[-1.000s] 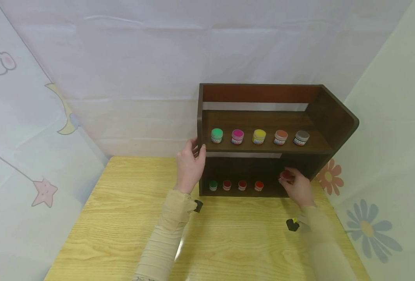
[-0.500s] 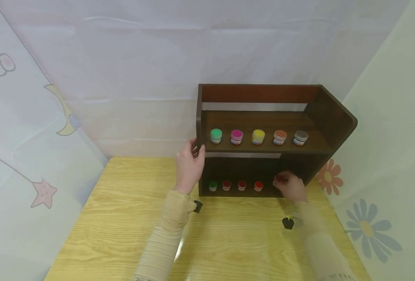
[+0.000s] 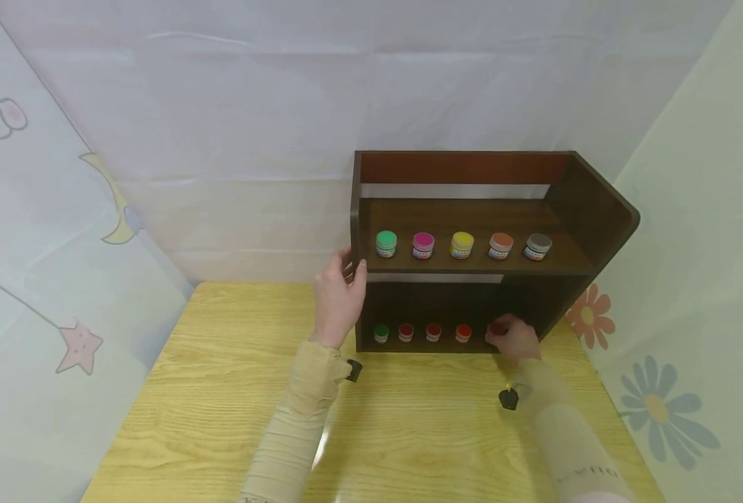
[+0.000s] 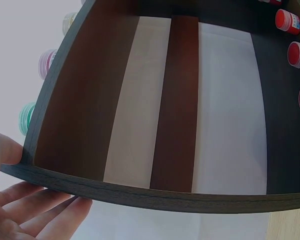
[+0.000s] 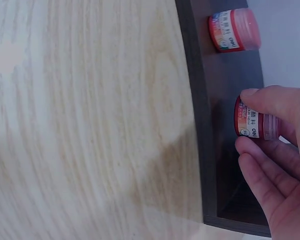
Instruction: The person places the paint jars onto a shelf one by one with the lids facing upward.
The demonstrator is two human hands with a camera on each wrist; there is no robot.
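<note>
A dark brown two-tier shelf (image 3: 472, 271) stands at the back of the table. My left hand (image 3: 340, 297) holds its left side panel, thumb at the front edge and fingers along the outside. Down on the lower board, toward the right, my right hand (image 3: 516, 340) grips a small dark red paint jar (image 5: 255, 117) between thumb and fingers. The jar is upright; its base is at or very near the board. Left of it, a bright red paint jar (image 3: 463, 333) stands apart, in line with two dark red jars (image 3: 433, 332) and a green jar (image 3: 381, 333).
On the upper board is a row of paint jars: mint green (image 3: 386, 244), magenta (image 3: 423, 246), yellow (image 3: 462, 245), orange-brown (image 3: 500, 246) and grey (image 3: 537, 246). Patterned cloth walls (image 3: 251, 140) enclose the yellow wood-grain table (image 3: 220, 377) at the back and sides.
My right hand has moved left and slightly down with the dark red paint jar, closer to the bright red one. My left hand keeps its place on the shelf.
</note>
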